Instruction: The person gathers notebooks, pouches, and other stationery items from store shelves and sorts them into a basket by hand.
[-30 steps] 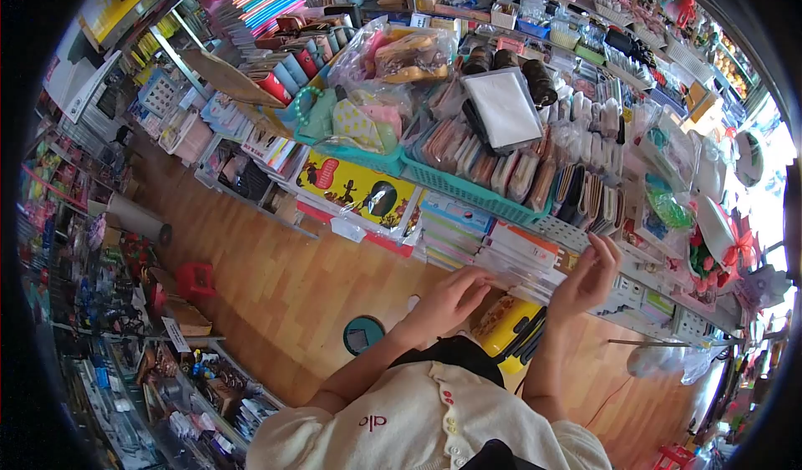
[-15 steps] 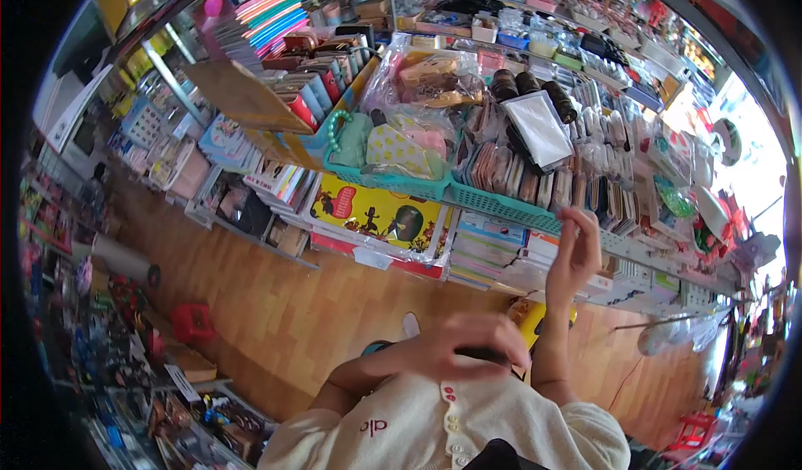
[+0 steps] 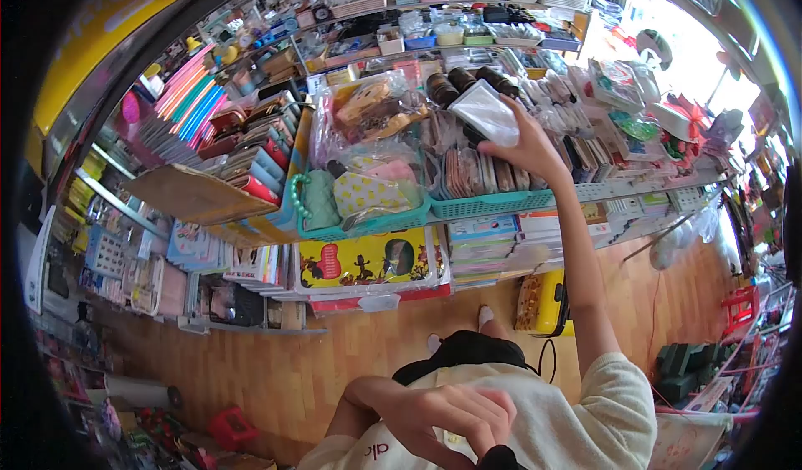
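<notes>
My right hand (image 3: 535, 146) reaches up over the shelf, its thumb and fingers closed round the right end of a white plastic-wrapped packet (image 3: 484, 112). Dark brown cylindrical items (image 3: 462, 81) lie right behind the packet. Below it, a teal basket (image 3: 493, 205) holds a row of thin items in clear sleeves. My left hand (image 3: 464, 416) is low before my chest, fingers curled inward; what they hold, if anything, is hidden. Close to those fingers is a black shape (image 3: 499, 458) at the bottom edge.
A second teal basket (image 3: 368, 225) holds pouches, one with a beaded green handle. Left of it stands a cardboard box (image 3: 188, 190) of wallet-like items. Books and a yellow board (image 3: 368, 263) are stacked underneath. A yellow case (image 3: 551, 303) stands on the wooden floor.
My right hand has gone up and forward from the basket's front edge and taken hold of the white packet. My left hand has dropped lower. The view has shifted.
</notes>
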`<state>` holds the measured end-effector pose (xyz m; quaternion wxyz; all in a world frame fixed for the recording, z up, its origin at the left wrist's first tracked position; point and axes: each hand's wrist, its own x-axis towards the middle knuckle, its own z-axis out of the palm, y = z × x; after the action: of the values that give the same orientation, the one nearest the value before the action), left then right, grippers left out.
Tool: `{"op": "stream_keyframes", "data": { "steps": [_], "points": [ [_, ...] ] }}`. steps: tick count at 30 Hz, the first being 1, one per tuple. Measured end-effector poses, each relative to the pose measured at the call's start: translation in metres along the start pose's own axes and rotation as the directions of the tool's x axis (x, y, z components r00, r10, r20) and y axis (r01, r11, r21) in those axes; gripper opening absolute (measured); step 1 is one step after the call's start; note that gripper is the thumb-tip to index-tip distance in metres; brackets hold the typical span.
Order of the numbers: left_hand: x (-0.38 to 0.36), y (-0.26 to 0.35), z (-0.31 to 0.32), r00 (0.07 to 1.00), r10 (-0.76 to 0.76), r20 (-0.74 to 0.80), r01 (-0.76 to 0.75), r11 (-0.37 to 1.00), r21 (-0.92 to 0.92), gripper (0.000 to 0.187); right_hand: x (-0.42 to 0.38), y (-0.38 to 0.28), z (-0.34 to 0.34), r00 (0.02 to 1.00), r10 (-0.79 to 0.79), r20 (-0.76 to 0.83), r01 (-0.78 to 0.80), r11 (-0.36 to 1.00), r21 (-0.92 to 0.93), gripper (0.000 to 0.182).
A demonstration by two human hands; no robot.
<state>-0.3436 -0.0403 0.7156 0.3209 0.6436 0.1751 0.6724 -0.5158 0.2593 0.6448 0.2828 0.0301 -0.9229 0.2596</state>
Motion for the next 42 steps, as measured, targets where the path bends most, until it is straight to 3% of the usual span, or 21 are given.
{"op": "stream_keyframes", "data": {
  "steps": [3,11,14,17,18,20,23,24,25,27,28,30,31,33,34,35,36,37,39,40,42],
  "points": [
    [-0.004,0.007,-0.006,1.000,0.020,0.022,-0.023,0.992,0.125,0.018,-0.003,0.003,0.006,0.983,-0.028,0.182,0.062,0.980,-0.187,0.083],
    [-0.012,0.000,-0.010,0.987,-0.115,-0.110,0.126,0.987,0.101,0.013,-0.002,0.012,-0.004,0.996,-0.083,-0.031,0.087,0.978,0.187,0.044],
    [-0.011,-0.023,-0.041,0.899,-0.253,-0.358,0.346,0.912,0.223,0.019,-0.007,0.011,-0.024,0.972,0.230,-0.042,-0.206,0.929,0.309,0.039],
    [-0.015,-0.067,-0.081,0.640,-0.265,-0.721,0.469,0.878,0.094,0.037,-0.019,0.011,-0.029,0.943,0.100,-0.317,0.016,0.939,0.343,0.038],
    [-0.013,-0.082,-0.096,0.607,-0.171,-0.776,0.398,0.911,0.111,0.045,-0.029,-0.003,-0.037,0.957,0.144,-0.251,-0.031,0.914,0.404,0.037],
    [-0.016,-0.112,-0.123,0.563,-0.078,-0.823,0.329,0.934,0.137,0.053,-0.052,-0.034,-0.037,0.962,-0.072,-0.264,0.160,0.931,0.328,0.040],
    [-0.049,-0.149,-0.148,0.477,0.150,-0.866,0.148,0.957,0.248,0.060,-0.097,-0.076,-0.012,0.925,-0.379,-0.024,0.375,0.903,0.211,0.059],
    [-0.076,-0.157,-0.147,0.336,0.095,-0.937,0.122,0.982,0.143,0.060,-0.105,-0.093,-0.012,0.929,-0.371,0.000,0.365,0.914,0.178,0.058],
    [-0.089,-0.163,-0.144,0.197,0.019,-0.980,0.076,0.997,0.035,0.060,-0.111,-0.108,-0.018,0.921,-0.374,0.106,0.341,0.909,0.242,0.057],
    [-0.092,-0.152,-0.129,0.200,0.251,-0.947,0.193,0.938,0.289,0.057,-0.106,-0.098,-0.018,0.876,-0.448,0.179,0.329,0.826,0.459,0.059],
    [-0.096,-0.150,-0.137,-0.092,0.110,-0.990,0.056,0.993,0.105,0.056,-0.104,-0.096,-0.020,0.879,-0.443,0.175,0.325,0.826,0.460,0.059],
    [-0.091,-0.136,-0.130,-0.107,0.069,-0.992,0.044,0.997,0.065,0.056,-0.099,-0.092,-0.026,0.966,-0.244,-0.090,0.252,0.963,0.096,0.055],
    [-0.080,-0.125,-0.129,-0.108,0.037,-0.993,0.018,0.999,0.035,0.056,-0.092,-0.086,-0.022,0.963,-0.253,-0.094,0.262,0.960,0.097,0.055],
    [-0.082,-0.115,-0.121,-0.112,0.045,-0.993,0.103,0.994,0.034,0.050,-0.089,-0.076,-0.010,0.973,0.130,0.190,-0.214,0.818,0.534,0.051],
    [-0.097,-0.119,-0.120,-0.046,0.109,-0.993,0.303,0.949,0.090,0.050,-0.088,-0.066,-0.004,0.895,0.126,0.429,-0.386,0.700,0.601,0.040],
    [-0.112,-0.122,-0.121,0.028,0.159,-0.987,0.486,0.860,0.153,0.050,-0.090,-0.062,0.003,0.893,0.110,0.436,-0.382,0.698,0.606,0.040],
    [-0.081,-0.099,-0.112,-0.135,0.022,-0.991,0.309,0.951,-0.021,0.042,-0.090,-0.063,0.010,0.890,0.097,0.445,-0.402,0.628,0.666,0.033],
    [-0.086,-0.092,-0.114,-0.153,0.044,-0.987,0.307,0.952,-0.005,0.042,-0.090,-0.064,0.016,0.884,0.080,0.460,-0.423,0.552,0.718,0.027],
    [-0.101,-0.075,-0.113,-0.026,0.226,-0.974,0.457,0.869,0.190,0.037,-0.083,-0.068,0.024,0.905,0.075,0.419,-0.398,0.497,0.771,0.021],
    [-0.079,-0.055,-0.102,-0.003,0.223,-0.975,0.269,0.939,0.214,0.033,-0.075,-0.070,0.022,0.920,0.112,0.375,-0.377,0.510,0.773,0.022],
    [-0.103,-0.039,-0.103,-0.062,0.335,-0.940,0.337,0.894,0.296,0.036,-0.054,-0.082,0.010,0.923,0.125,0.363,-0.372,0.529,0.763,0.026]
  ]
}}
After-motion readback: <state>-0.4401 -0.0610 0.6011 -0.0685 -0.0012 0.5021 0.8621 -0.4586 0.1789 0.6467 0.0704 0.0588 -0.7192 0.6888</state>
